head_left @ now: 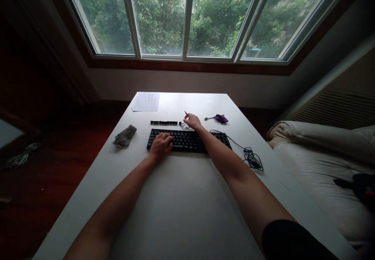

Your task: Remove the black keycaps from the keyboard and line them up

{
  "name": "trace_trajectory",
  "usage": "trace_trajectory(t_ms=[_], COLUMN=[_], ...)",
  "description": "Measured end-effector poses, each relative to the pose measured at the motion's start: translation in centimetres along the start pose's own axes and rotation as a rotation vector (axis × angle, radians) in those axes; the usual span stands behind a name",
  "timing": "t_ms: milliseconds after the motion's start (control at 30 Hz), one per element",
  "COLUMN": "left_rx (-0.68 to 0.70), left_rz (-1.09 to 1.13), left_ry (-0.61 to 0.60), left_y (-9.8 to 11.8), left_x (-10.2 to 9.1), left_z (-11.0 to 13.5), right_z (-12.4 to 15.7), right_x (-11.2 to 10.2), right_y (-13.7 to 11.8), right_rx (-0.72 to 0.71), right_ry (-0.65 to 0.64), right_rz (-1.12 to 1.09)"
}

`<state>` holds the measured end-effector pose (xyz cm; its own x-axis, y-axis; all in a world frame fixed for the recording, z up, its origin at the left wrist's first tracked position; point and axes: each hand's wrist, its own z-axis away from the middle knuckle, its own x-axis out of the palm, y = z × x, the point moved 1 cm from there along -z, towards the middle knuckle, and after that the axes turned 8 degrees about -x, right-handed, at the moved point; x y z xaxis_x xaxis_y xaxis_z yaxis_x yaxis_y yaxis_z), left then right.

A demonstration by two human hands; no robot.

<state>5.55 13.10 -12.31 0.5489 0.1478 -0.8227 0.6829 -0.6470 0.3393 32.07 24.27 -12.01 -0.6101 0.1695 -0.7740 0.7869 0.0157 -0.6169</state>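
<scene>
A black keyboard (pixel 187 142) lies across the white table. My left hand (pixel 161 142) rests on its left part, palm down, fingers stretched over the keys. Beyond the keyboard's far edge, my right hand (pixel 192 122) pinches a slim dark stick-like tool (pixel 186 114); a bit of red shows by the fingers, and the tool's kind is too small to make out. Under that hand sits a small clear, shiny thing (pixel 184 126), partly hidden. Just left of it, several loose black keycaps (pixel 164 123) stand in a row behind the keyboard.
A grey cloth (pixel 125 136) lies left of the keyboard, and a printed paper sheet (pixel 145 101) at the far left. To the right are a purple brush-like item (pixel 221 118) and a coiled black cable (pixel 253 160). A pale sofa (pixel 310 166) stands beyond the table's right edge.
</scene>
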Motion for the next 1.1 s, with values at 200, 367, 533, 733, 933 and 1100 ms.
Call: trace_trajectory(t_ms=[200, 367, 533, 733, 933, 1100], left_rx=[0.009, 0.003, 0.0, 0.001, 0.004, 0.006], left_rz=[-0.006, -0.009, -0.006, 0.0, 0.002, -0.004], left_ry=[-0.012, -0.012, -0.013, -0.018, -0.015, -0.017], left_y=[-0.1, -0.2, -0.3, -0.5, -0.4, -0.4], left_x=[0.0, -0.1, 0.0, 0.0, -0.1, -0.1], left_z=[0.1, 0.1, 0.1, 0.1, 0.1, 0.1], right_z=[-0.8, -0.9, -0.9, -0.9, -0.8, -0.8], right_x=[1.9, 2.4, 2.7, 3.0, 3.0, 3.0], right_y=[-1.3, -1.8, -2.1, -2.4, -2.5, -2.4], right_rx=[-0.037, -0.015, -0.006, 0.015, 0.012, 0.001], right_ry=[-0.114, -0.128, -0.124, -0.108, -0.095, -0.087], right_rz=[0.123, 0.122, 0.1, 0.093, 0.13, 0.152])
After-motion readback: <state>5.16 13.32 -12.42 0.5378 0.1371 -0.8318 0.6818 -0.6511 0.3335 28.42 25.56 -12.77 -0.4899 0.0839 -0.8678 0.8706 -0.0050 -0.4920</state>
